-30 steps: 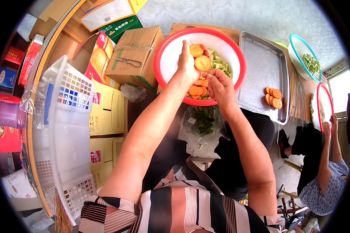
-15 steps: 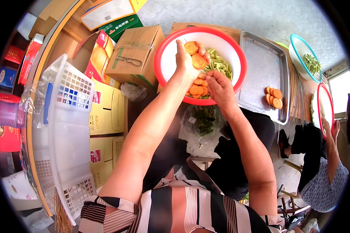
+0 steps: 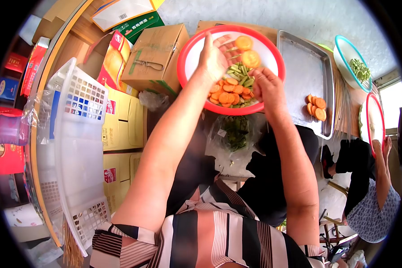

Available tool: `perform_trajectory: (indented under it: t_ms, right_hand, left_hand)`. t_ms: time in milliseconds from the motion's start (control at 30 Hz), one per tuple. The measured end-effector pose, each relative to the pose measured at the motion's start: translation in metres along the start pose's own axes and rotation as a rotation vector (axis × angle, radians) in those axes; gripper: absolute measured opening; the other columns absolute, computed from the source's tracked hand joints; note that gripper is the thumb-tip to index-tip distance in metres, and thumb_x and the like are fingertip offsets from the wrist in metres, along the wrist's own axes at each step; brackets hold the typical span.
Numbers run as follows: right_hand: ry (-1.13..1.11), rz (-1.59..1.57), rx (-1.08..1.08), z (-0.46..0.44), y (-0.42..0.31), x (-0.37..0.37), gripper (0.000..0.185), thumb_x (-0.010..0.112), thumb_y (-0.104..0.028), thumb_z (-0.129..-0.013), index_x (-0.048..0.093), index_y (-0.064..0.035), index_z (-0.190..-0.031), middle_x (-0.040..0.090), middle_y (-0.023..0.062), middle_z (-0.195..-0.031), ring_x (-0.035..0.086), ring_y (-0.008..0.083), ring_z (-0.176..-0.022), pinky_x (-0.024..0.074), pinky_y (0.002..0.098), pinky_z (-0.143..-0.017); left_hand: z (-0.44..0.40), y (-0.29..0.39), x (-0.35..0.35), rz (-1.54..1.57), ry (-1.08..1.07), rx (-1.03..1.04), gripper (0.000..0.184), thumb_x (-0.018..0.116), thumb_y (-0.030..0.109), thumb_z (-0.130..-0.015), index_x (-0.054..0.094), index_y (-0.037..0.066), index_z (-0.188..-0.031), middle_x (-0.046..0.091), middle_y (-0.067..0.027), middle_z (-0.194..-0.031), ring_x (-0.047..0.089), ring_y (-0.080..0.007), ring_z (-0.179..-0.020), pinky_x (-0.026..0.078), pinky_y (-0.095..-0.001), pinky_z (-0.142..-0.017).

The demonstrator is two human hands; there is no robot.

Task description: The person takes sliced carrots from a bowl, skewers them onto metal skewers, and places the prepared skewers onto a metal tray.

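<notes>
My left hand (image 3: 215,57) is over the left part of a white bowl with a red rim (image 3: 182,67), palm up and fingers spread. Just right of its fingertips are two large carrot slices (image 3: 250,58), slightly blurred; I cannot tell whether they touch the fingers or what supports them. My right hand (image 3: 269,87) is at the bowl's right side with fingers pinched together; what they hold, if anything, is hidden. Between the hands, cut green stalks (image 3: 240,73) lie in the bowl, with a pile of smaller carrot slices (image 3: 230,92) nearer me.
Right of the bowl is a metal tray (image 3: 299,71) with several carrot slices (image 3: 316,107). Beyond it are thin sticks (image 3: 342,107) and a blue-rimmed bowl (image 3: 337,56) of greens. A cardboard box (image 3: 154,53) and white basket (image 3: 82,147) stand left. Another person's hands (image 3: 382,149) touch a red-rimmed bowl.
The two large carrot slices, earlier lying in my left hand, are now right of its fingers, which have spread. My right hand has moved right, away from the left, uncovering more of the carrot pile.
</notes>
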State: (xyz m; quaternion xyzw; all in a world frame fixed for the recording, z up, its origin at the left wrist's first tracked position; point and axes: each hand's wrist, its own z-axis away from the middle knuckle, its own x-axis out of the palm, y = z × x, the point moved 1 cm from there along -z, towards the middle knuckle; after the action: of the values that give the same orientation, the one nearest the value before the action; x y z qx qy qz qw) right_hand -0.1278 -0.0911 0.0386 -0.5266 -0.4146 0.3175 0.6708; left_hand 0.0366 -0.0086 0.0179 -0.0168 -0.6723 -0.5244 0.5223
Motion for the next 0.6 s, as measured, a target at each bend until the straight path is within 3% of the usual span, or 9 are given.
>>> perform_trajectory:
  t_ms: [67,100,200,267,300,367,400,533,600]
  right_hand:
    - [0.049,-0.017,-0.045,-0.003,-0.002,-0.013,0.016,0.047,-0.015,-0.093,0.056,-0.0030,-0.087,0.040,-0.0031,-0.052,0.032,0.0055,-0.042,0.0240,0.0207,-0.040]
    - [0.052,-0.020,-0.042,-0.002,-0.003,-0.017,0.016,0.047,-0.015,-0.093,0.056,-0.0030,-0.087,0.040,-0.0031,-0.052,0.032,0.0055,-0.042,0.0240,0.0207,-0.040]
    - [0.059,-0.036,-0.045,0.001,-0.009,-0.021,0.016,0.047,-0.015,-0.092,0.056,-0.0029,-0.088,0.039,-0.0038,-0.052,0.031,0.0048,-0.043,0.0234,0.0206,-0.040]
    - [0.049,-0.031,-0.054,0.003,-0.010,-0.023,0.016,0.047,-0.015,-0.092,0.056,-0.0027,-0.088,0.039,-0.0040,-0.052,0.031,0.0046,-0.043,0.0235,0.0205,-0.041]
    - [0.036,-0.020,-0.064,0.005,-0.011,-0.024,0.016,0.047,-0.015,-0.092,0.056,-0.0026,-0.088,0.039,-0.0042,-0.052,0.031,0.0045,-0.043,0.0235,0.0205,-0.041]
    - [0.042,-0.009,-0.061,0.007,-0.013,-0.026,0.016,0.047,-0.015,-0.092,0.056,-0.0025,-0.088,0.039,-0.0043,-0.052,0.031,0.0043,-0.043,0.0235,0.0205,-0.041]
    - [0.047,0.005,-0.063,0.007,-0.013,-0.026,0.016,0.047,-0.015,-0.092,0.056,-0.0024,-0.088,0.039,-0.0044,-0.052,0.031,0.0042,-0.044,0.0236,0.0205,-0.041]
    - [0.038,0.003,-0.056,0.011,-0.015,-0.029,0.016,0.047,-0.015,-0.092,0.056,-0.0025,-0.088,0.039,-0.0045,-0.053,0.031,0.0041,-0.044,0.0240,0.0204,-0.041]
    - [0.038,0.011,-0.069,0.012,-0.016,-0.028,0.015,0.048,-0.015,-0.091,0.056,-0.0027,-0.088,0.039,-0.0046,-0.053,0.032,0.0041,-0.044,0.0245,0.0203,-0.041]
  left_hand:
    - [-0.007,0.008,-0.021,-0.258,-0.005,-0.025,0.055,0.039,0.051,-0.093,0.051,0.001,-0.111,0.060,-0.0159,-0.105,0.062,-0.0278,-0.094,0.052,-0.0396,-0.080]
    - [-0.005,0.011,-0.026,-0.399,0.030,-0.016,0.043,0.046,0.041,-0.093,0.053,0.001,-0.108,0.062,-0.0138,-0.101,0.064,-0.0254,-0.088,0.054,-0.0372,-0.074]
    - [-0.007,0.010,-0.041,-0.660,0.102,-0.009,0.033,0.051,0.033,-0.092,0.058,0.002,-0.101,0.064,-0.0095,-0.092,0.065,-0.0221,-0.079,0.054,-0.0343,-0.066]
    - [-0.009,0.006,-0.050,-1.097,0.125,-0.080,0.021,0.052,0.021,-0.089,0.063,0.003,-0.089,0.066,-0.0092,-0.082,0.065,-0.0198,-0.074,0.052,-0.0309,-0.064]
    - [-0.012,0.002,-0.060,-1.099,0.125,-0.085,0.021,0.052,0.021,-0.089,0.063,0.003,-0.089,0.066,-0.0092,-0.082,0.065,-0.0198,-0.074,0.052,-0.0309,-0.064]
    - [-0.016,-0.008,-0.083,-1.723,-0.038,-0.104,0.016,0.059,0.020,-0.080,0.067,0.008,-0.086,0.067,-0.0097,-0.083,0.065,-0.0211,-0.075,0.051,-0.0330,-0.068]
    - [-0.015,-0.012,-0.088,-1.858,-0.061,-0.119,0.017,0.064,0.020,-0.073,0.068,0.012,-0.088,0.067,-0.0107,-0.087,0.064,-0.0244,-0.080,0.050,-0.0343,-0.073]
    - [-0.007,-0.015,-0.099,-2.033,-0.117,-0.175,0.020,0.064,0.021,-0.074,0.067,0.010,-0.091,0.067,-0.0096,-0.079,0.065,-0.0202,-0.073,0.050,-0.0325,-0.066]
    - [-0.006,-0.014,-0.100,-1.962,-0.104,-0.408,0.024,0.065,0.022,-0.073,0.067,0.011,-0.094,0.067,-0.0105,-0.085,0.065,-0.0237,-0.080,0.050,-0.0346,-0.072]
